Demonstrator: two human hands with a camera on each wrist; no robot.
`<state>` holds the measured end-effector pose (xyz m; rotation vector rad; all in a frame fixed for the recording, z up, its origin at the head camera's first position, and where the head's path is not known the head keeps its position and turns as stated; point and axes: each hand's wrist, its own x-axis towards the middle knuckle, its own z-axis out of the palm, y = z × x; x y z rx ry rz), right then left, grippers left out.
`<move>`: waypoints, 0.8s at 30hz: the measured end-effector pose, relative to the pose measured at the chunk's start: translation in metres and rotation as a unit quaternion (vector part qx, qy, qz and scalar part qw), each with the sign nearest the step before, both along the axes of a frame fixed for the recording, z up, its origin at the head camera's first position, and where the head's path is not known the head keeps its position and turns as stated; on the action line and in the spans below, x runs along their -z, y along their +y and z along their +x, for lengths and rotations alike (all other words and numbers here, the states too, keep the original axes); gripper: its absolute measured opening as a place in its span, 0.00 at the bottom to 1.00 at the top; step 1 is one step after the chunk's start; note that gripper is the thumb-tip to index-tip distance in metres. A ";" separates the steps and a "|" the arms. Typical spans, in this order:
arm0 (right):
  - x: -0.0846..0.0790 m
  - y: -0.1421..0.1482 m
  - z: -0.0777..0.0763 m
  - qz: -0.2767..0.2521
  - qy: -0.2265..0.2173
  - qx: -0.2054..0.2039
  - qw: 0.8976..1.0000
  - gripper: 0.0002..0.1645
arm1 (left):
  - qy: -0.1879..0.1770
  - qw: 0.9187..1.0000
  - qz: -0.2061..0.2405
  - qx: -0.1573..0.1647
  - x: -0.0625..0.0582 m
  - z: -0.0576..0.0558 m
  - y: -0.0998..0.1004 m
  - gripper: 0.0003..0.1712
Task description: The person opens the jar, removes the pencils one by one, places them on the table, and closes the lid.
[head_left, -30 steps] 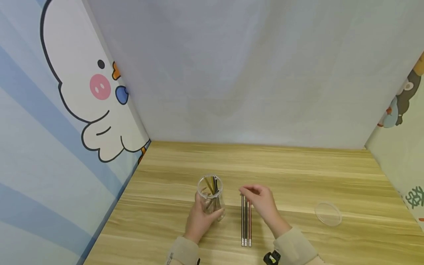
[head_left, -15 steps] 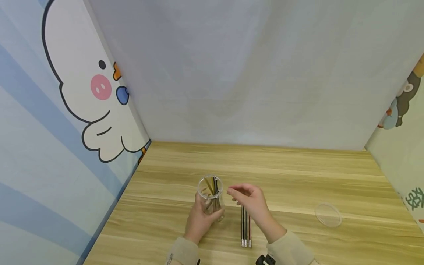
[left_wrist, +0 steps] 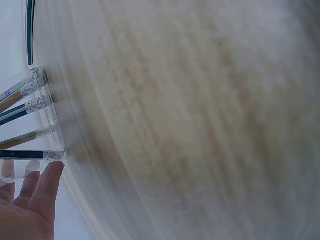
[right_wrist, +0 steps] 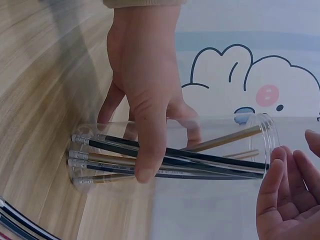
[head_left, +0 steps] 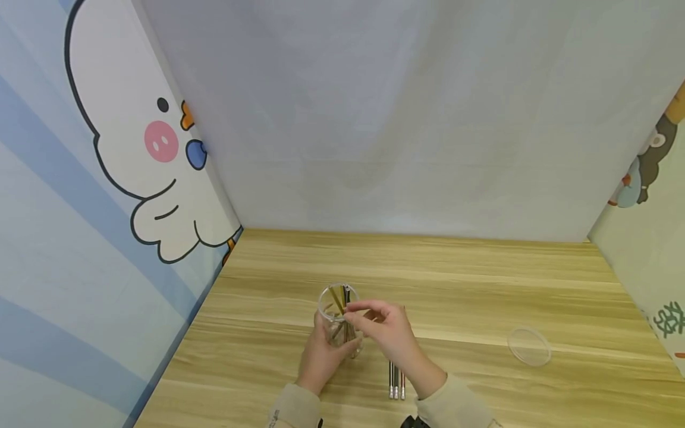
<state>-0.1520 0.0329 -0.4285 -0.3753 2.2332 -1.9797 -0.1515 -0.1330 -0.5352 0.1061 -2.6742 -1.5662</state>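
Observation:
My left hand [head_left: 323, 359] grips a clear jar [right_wrist: 267, 130] around its side, thumb across the near wall. Inside stand several pencils [right_wrist: 210, 160], dark striped and gold ones, eraser ends at the jar's bottom. Over the jar's mouth is my right hand [head_left: 393, 336], its bent fingertips close to the rim and pencil tips. In the right wrist view a gap shows between that thumb and fingers, with nothing held. A row of loose pencils [head_left: 396, 380], dark and red, lies on the table, partly hidden beneath the right forearm. In the left wrist view, left-hand fingers [left_wrist: 46, 192] reach beside the jar's base.
A clear round lid [head_left: 530, 346] lies flat on the wood-grain table [head_left: 455, 267] to the right. A pale backdrop [head_left: 374, 119] rises behind the table. Cartoon-printed panels [head_left: 123, 148] stand at the left and right sides.
My right hand has moved left from the far ends of the loose pencils to the jar's mouth. The left hand and jar have stayed in place.

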 end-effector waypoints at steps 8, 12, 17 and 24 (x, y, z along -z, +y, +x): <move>0.001 -0.012 -0.001 0.034 0.031 -0.031 0.998 0.16 | 0.015 1.000 -0.006 0.018 0.001 0.001 -0.002 0.59; -0.001 -0.016 -0.002 0.070 0.056 -0.031 0.995 0.16 | 0.019 1.000 -0.003 0.024 0.002 0.001 -0.002 0.57; -0.003 -0.020 -0.002 0.152 0.124 -0.020 0.980 0.16 | 0.029 0.999 -0.009 0.025 0.002 -0.001 -0.002 0.52; 0.000 -0.023 -0.003 0.245 0.223 -0.022 0.943 0.16 | 0.036 0.999 -0.022 0.034 0.000 -0.001 -0.002 0.49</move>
